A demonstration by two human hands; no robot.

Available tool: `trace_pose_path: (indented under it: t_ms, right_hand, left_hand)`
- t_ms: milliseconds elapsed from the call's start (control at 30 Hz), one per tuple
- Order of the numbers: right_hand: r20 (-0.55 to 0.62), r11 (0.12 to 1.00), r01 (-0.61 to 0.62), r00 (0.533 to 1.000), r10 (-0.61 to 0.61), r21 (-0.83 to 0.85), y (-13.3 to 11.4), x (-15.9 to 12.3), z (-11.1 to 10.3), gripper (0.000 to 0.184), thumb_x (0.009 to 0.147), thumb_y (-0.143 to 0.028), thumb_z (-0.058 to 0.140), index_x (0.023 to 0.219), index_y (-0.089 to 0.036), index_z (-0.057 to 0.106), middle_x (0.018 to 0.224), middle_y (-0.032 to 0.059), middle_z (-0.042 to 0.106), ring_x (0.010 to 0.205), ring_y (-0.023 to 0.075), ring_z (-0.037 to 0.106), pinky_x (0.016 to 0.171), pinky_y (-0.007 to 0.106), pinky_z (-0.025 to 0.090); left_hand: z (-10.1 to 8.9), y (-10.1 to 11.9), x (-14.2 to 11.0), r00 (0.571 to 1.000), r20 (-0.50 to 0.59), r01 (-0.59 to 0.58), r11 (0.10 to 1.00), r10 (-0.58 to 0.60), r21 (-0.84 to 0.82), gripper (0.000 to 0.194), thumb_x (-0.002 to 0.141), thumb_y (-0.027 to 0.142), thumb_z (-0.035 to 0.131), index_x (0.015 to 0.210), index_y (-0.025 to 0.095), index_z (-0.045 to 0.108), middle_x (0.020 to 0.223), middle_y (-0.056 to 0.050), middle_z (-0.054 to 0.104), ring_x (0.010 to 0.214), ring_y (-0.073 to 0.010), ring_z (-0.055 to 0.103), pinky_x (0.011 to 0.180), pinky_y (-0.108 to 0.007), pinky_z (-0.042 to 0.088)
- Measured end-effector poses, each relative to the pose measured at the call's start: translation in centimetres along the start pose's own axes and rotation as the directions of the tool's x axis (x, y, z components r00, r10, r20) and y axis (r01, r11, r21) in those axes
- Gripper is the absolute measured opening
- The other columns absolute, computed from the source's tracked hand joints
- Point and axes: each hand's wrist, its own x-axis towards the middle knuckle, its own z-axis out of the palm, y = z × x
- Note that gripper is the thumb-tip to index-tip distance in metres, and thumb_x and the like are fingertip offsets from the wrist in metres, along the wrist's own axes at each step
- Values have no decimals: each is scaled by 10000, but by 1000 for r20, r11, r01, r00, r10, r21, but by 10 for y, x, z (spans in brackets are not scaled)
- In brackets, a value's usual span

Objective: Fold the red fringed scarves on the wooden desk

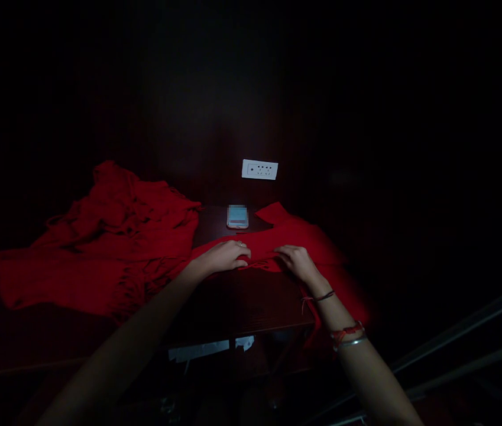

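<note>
A strip of red fringed fabric, which looks like a scarf (262, 244), lies across the dark table in front of me. My left hand (228, 255) rests palm down on its near edge, fingers slightly bent and thumb apart. A short way to the right, my right hand (297, 260) touches the same fabric, its fingers reaching leftward and apart. There is a ring on my left hand, and bracelets circle my right wrist and forearm. The right part of the fabric spreads out and hangs over the table's side. Shadow hides the undersides of both hands.
A heap of red fringed cloth (144, 219) covers the table's left part. Behind my hands lies a phone (237, 217) with a lit screen. A white power socket (259, 170) is on the dark wall. Pale rails (463, 325) cross the lower right, and the table's front edge (251, 330) is close.
</note>
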Motion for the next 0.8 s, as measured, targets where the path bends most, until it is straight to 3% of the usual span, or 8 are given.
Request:
trace_pose_path:
  t_ms: [100,200,267,333,400,533,667,800]
  right_hand:
    - [99,998,36,995,-32,-43,-2,-9,-8,238,820,-195,378,952,-168,576,888,67,623,795,135,565,704,218,396]
    - [233,990,57,972,-27,-125,-5,-18,-14,232,817,-202,387,960,-181,569,850,71,629,774,135,569,676,211,385]
    - [275,982,68,961,-18,-174,-7,-22,-17,226,817,-202,391,966,-181,561,834,74,628,759,133,569,660,207,376]
    - [291,971,98,956,-32,-216,-10,-23,-18,222,820,-197,386,966,-182,552,820,72,625,747,136,568,640,211,372]
    - [299,960,143,952,-67,-239,-13,-24,-18,215,820,-182,381,956,-183,547,808,68,621,740,139,567,625,217,372]
    - [290,944,205,949,-126,-257,-15,-27,-12,207,820,-155,371,940,-168,540,800,74,615,732,142,569,620,229,388]
    - [241,927,241,955,-174,-288,-12,-32,-5,231,808,-125,379,990,-149,519,879,100,608,756,158,575,646,256,424]
    - [131,930,237,969,-208,-279,-11,-33,-3,311,791,-77,375,1079,-126,481,1050,144,552,935,180,530,781,299,419]
  left_hand:
    - [-2,3,-6,992,98,-69,990,81,-122,95,735,248,517,754,195,593,757,4,585,724,-119,527,683,-196,370]
    - [-4,-3,-1,986,154,-4,947,56,-321,217,786,318,436,781,187,610,810,5,605,742,-108,534,685,-185,374]
    - [-1,-13,9,984,137,157,921,-115,-355,319,840,313,318,838,169,603,878,-12,607,779,-106,536,696,-184,378]
    - [4,-24,25,938,93,347,900,-335,-264,301,840,282,320,872,152,589,937,-35,596,844,-119,526,728,-195,373]
    - [11,-34,41,882,64,471,868,-467,-156,224,793,272,420,884,145,580,956,-57,589,882,-148,518,743,-221,372]
    - [24,-51,64,827,70,562,820,-558,-104,157,708,249,528,816,151,586,811,-48,614,740,-164,555,624,-234,399]
    - [18,-62,74,825,29,565,819,-565,-101,107,711,234,517,717,155,589,706,-12,604,669,-133,548,572,-198,390]
    - [1,-67,82,840,-74,531,842,-538,-93,203,788,258,404,839,164,575,837,-31,589,795,-138,532,656,-208,395]
